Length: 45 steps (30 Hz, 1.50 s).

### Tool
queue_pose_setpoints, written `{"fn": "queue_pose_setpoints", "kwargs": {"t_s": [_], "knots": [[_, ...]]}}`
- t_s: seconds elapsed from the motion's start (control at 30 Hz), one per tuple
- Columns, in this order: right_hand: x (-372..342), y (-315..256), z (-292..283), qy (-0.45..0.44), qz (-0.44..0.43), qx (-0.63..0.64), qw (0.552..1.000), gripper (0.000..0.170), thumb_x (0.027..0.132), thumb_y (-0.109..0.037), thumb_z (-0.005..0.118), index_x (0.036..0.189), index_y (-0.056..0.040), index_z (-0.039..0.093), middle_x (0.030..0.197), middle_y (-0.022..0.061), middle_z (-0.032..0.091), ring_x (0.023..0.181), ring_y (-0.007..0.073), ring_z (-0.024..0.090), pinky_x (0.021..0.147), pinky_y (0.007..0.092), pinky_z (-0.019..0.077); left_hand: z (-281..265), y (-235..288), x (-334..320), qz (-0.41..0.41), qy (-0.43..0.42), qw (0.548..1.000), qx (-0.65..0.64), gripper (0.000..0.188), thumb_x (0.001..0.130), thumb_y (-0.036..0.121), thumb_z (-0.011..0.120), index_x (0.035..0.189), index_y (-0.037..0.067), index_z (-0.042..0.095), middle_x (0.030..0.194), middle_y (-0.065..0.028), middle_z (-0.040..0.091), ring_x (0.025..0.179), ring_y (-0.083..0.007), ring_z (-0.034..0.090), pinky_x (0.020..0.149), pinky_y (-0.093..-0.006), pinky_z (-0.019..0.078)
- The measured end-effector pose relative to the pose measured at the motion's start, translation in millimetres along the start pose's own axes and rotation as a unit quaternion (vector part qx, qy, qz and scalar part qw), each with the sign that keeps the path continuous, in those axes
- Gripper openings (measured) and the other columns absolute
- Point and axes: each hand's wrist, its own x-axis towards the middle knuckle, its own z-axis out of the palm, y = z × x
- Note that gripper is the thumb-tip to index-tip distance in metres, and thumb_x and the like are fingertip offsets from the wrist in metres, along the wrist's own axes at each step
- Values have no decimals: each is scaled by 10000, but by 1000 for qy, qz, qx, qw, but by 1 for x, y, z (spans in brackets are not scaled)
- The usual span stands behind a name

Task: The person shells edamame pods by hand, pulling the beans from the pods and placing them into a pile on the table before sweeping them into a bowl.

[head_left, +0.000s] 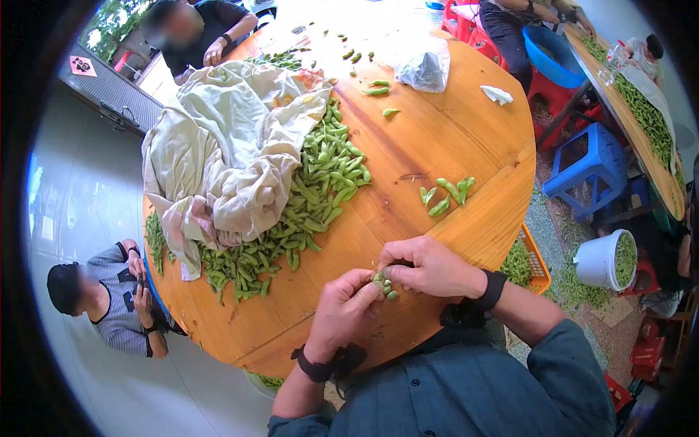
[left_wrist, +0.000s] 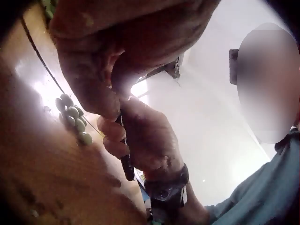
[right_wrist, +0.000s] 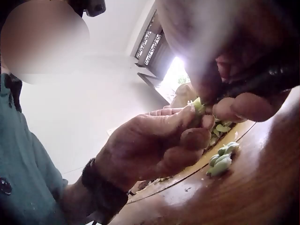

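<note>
Left hand [right_wrist: 154, 145], wearing dark wristband [right_wrist: 105, 192], pinches green pod [right_wrist: 198, 104] between thumb and fingers. Right hand [right_wrist: 225, 61], nearest camera and partly blurred, meets it at fingertips; its curled fingers grip dark slender object [right_wrist: 262, 77]. Below fingertips: cluster of shelled beans [right_wrist: 221, 161] on wooden tabletop [right_wrist: 187, 201]. Beyond fingertips: further green pods [right_wrist: 218, 133]. Behind left hand: pale wall [right_wrist: 79, 108]; above it, dark latticework [right_wrist: 150, 47].

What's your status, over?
Left hand pinches green pod. Right hand grips dark tool. Loose beans on table beneath. Cloth clear of both hands.
</note>
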Motion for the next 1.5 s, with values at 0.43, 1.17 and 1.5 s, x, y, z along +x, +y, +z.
{"fn": "queue_pose_setpoints", "kwargs": {"t_s": [0.43,1.17,1.5], "knots": [[1,0,-5,-42,66,90,993,140,950,-132,556,937,-21,639,705,-3,618,596,60,571,529,239,480,-8,-7,7,-63,-42,972,-224,155,1027,161,554,1039,24,626,844,-52,674,648,-113,629,589,-225,530],[10,1,-1,3,-13,4,1000,140,918,-121,669,991,-1,673,852,39,677,829,119,634,765,279,500,-12,-8,18,-58,-55,972,-223,219,1039,214,537,1124,20,594,854,-60,673,629,-134,630,584,-244,528],[10,-3,4,59,-59,-231,969,178,848,-159,667,891,13,671,808,231,662,782,401,666,678,439,527,8,-1,9,53,34,998,-7,213,979,56,601,1180,-13,585,914,-61,689,759,-114,664,657,-238,544]]}}
